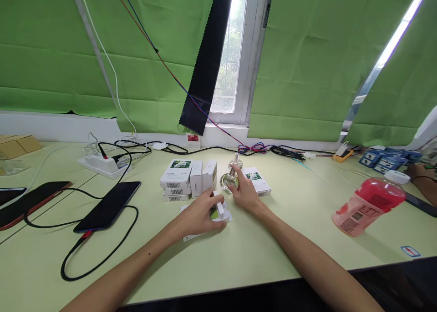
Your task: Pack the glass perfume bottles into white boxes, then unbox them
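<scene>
My right hand [244, 191] grips a small clear glass perfume bottle [229, 178] standing upright on the pale green table [259, 248], fingers wrapped round its body. My left hand [201, 214] is closed on a small white opened carton [218, 212] lying just left of the bottle. A stack of white cartons [177, 180] and two upright ones [205, 175] stand right behind my left hand. One more white carton [257, 181] lies flat behind my right hand.
Two phones [109, 205] [30, 203] on black charging cables lie at left, near a white power strip [100, 163]. A pink bottle [370, 205] stands at right. Another person's hand [418, 172] rests at the far right by blue boxes [385, 158]. Cables run along the window sill.
</scene>
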A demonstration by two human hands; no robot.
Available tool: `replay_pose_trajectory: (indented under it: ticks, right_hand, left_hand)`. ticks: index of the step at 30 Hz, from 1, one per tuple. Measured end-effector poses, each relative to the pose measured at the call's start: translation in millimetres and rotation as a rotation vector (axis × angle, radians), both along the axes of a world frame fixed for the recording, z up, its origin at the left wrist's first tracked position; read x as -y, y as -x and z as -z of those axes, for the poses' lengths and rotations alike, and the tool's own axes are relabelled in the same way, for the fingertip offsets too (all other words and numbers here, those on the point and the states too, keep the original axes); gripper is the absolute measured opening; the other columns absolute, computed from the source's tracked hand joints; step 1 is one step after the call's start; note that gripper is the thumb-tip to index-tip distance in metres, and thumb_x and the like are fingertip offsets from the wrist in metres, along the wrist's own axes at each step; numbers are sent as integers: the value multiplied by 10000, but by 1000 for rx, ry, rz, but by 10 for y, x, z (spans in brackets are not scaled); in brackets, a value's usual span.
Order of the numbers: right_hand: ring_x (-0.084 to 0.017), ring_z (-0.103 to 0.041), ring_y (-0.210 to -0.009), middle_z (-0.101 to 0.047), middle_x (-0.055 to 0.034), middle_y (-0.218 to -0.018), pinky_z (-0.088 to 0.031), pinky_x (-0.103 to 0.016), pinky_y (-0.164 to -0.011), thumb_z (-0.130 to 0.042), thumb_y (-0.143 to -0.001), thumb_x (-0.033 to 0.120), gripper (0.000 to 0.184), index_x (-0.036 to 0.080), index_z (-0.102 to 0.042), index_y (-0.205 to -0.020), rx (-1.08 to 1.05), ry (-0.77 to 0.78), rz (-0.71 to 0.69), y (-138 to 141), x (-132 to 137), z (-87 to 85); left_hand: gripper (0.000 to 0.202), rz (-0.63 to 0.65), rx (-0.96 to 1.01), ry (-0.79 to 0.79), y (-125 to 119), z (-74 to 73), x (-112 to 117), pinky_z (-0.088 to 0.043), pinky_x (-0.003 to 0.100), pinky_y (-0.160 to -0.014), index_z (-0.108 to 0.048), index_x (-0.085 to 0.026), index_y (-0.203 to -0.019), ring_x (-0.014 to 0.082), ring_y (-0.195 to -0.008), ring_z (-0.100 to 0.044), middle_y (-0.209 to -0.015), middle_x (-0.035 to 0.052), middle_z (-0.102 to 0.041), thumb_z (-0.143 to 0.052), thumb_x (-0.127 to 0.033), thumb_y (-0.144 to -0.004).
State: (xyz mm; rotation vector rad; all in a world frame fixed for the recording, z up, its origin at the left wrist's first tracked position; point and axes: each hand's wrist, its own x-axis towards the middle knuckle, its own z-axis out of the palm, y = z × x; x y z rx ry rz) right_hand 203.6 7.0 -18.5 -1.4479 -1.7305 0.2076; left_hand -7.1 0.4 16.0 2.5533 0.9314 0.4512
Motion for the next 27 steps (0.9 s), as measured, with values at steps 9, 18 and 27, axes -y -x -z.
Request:
replay_pose_trajectory:
  ticks: [9,18,27]
  right_hand:
    - [-145,-541,-530,-602,58,-680,-430,-250,-574,-618,-847,266,659,236,-391,-1464,-256,-41,49,26,46,-120]
    - [-116,-533,-435,-650,47,-723,-441,-229,-450,-678,-833,451,637,221,-405,-1360,-711,-22,73,110,97,-163]
    - [-74,-364,-395,-478,112,-539,-289,-172,-403,-660,-877,428,460,229,-472,-1248,-868,-139,54,205,226,-242]
  left_hand:
    - [264,-3,40,-9,-17,-11,11,-451,298,-677,-597,-221,-890,180,-782,-546,-955,23,-511,-710,-409,-744]
    - [268,-83,282,-145,-50,-23,39,-496,314,-766,-560,-224,-975,198,-925,-574,-1082,50,-543,-695,-400,-826]
    - [312,-102,401,-233,-83,-15,64,-522,310,-783,-579,-222,-1050,205,-978,-620,-1106,63,-570,-724,-369,-817]
